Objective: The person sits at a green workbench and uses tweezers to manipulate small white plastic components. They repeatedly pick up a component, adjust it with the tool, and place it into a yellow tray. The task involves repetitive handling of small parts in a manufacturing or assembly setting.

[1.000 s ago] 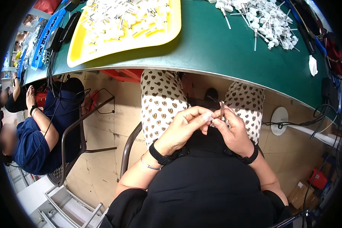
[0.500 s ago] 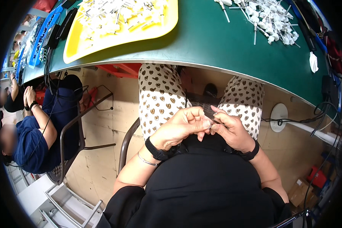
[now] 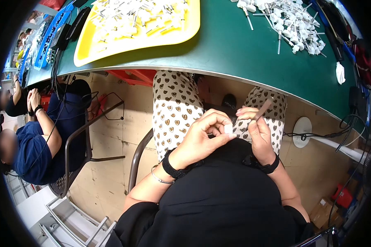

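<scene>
Over my lap, my left hand (image 3: 204,136) is closed in a pinch on a small white plastic piece (image 3: 228,129). Its exact shape is mostly covered by the fingers. Just to the right, my right hand (image 3: 259,138) grips a thin, flat, brownish blade-like strip (image 3: 264,108) between thumb and fingers. The strip slants up and to the right, away from the white piece, and is slightly blurred. A small gap separates the two hands.
On the green table (image 3: 226,53) stand a yellow tray (image 3: 84,57) of white plastic parts with metal pins and, right, a pile of similar parts (image 3: 294,29). A blue bin (image 3: 49,41) lies far left. A person (image 3: 39,144) sits at left beside a chair (image 3: 76,152).
My hands have moved apart. The right one now holds the blade-like strip raised to the right, where before it met the left fingertips. The view has shifted slightly.
</scene>
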The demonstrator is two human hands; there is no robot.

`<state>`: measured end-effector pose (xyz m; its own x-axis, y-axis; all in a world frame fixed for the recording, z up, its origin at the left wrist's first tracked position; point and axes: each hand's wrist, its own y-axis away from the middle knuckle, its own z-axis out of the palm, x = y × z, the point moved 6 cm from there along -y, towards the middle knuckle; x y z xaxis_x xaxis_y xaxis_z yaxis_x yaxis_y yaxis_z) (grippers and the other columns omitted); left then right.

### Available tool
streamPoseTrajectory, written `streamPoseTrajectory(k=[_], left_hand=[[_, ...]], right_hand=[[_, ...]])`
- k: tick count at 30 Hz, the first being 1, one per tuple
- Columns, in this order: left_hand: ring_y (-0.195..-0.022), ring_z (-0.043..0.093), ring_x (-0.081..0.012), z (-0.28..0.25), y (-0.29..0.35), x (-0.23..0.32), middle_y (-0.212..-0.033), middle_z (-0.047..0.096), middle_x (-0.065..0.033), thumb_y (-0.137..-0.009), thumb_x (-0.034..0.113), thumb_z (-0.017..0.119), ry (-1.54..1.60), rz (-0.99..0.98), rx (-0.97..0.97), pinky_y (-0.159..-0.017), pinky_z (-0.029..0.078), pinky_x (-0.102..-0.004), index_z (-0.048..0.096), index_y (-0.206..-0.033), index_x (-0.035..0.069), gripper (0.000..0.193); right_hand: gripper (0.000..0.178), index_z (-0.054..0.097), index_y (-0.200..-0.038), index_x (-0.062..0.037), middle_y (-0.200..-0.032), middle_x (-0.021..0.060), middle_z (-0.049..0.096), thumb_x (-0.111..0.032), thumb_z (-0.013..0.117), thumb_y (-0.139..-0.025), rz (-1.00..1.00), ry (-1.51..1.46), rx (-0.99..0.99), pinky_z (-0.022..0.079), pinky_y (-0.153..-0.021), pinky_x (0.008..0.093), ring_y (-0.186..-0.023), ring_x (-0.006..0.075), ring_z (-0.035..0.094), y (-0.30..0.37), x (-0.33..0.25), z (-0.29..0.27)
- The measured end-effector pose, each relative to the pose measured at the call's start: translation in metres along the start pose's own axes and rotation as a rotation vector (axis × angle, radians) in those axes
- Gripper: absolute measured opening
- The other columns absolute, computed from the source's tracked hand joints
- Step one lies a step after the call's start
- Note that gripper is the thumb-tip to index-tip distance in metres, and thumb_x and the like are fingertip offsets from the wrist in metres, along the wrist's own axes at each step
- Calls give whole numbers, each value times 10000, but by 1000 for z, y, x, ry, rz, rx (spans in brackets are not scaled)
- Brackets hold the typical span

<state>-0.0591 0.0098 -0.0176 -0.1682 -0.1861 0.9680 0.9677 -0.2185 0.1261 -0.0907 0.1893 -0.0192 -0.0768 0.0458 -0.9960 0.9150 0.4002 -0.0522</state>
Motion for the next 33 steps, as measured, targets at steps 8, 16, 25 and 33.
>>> streamPoseTrajectory(k=[8,16,25,33], left_hand=[[-921,664,-48,-3,1,-8,-1075,704,-17,-944,-26,785,-140,24,106,-828,568,-225,642,-1183,8,281],[-914,684,-87,-7,2,-8,-1116,705,-63,-938,-58,765,-241,97,163,-799,581,-240,693,-1076,-24,159],[-903,699,-105,-6,2,-6,-1110,714,-77,-925,-66,767,-305,129,178,-787,591,-249,695,-1052,-25,151],[-910,713,-122,-5,1,-6,-1106,719,-87,-923,-71,763,-300,127,173,-791,600,-256,693,-1044,-32,145]], right_hand=[[398,664,-1267,13,-1131,82,590,-340,531,-1139,-78,-135,73,534,-845,271,-940,135,659,7,-12,-7],[296,690,-1293,43,-1241,133,650,-96,708,-1032,-25,-108,61,595,-995,329,-1093,202,720,6,-26,2],[235,760,-1187,5,-1130,165,778,-33,780,-956,-129,140,87,605,-899,334,-1041,255,753,4,-33,3],[221,764,-1177,1,-1095,157,798,-26,774,-958,-153,214,88,622,-866,333,-979,241,779,6,-34,4]])
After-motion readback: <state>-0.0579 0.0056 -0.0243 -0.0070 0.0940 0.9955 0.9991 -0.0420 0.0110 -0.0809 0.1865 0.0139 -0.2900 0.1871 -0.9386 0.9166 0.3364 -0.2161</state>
